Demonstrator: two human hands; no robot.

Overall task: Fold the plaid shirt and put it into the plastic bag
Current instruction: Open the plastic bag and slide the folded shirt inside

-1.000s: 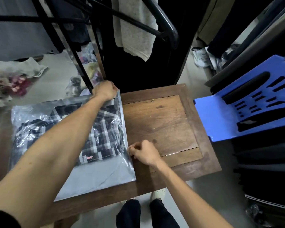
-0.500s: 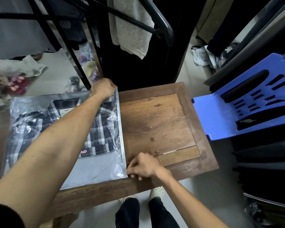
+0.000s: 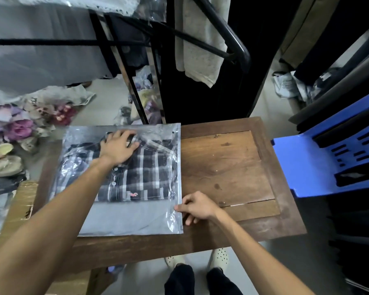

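Left hand (image 3: 119, 147): lay flat, fingers spread wide, palm pressing down on the bag over the shirt's collar end; it gripped nothing.
Right hand (image 3: 197, 206): fingers drawn close, thumb and forefinger pinching the bag's right edge near its lower corner.
Shirt (image 3: 136, 173): folded, fully inside the bag, filling the upper part, a small red logo near its lower hem.
Bag (image 3: 124, 220): clear plastic, flat on the left half of the table, its lower strip holding no cloth.
Table (image 3: 222, 167): dark wood, right half bare.
Chair (image 3: 328, 158): blue plastic, just beside the table's right edge.
Rack (image 3: 228, 37): black tube frame beyond the table, a pale cloth (image 3: 200, 45) hanging from it.
Floor left: a heap of clothes (image 3: 19, 128), well apart from the bag.
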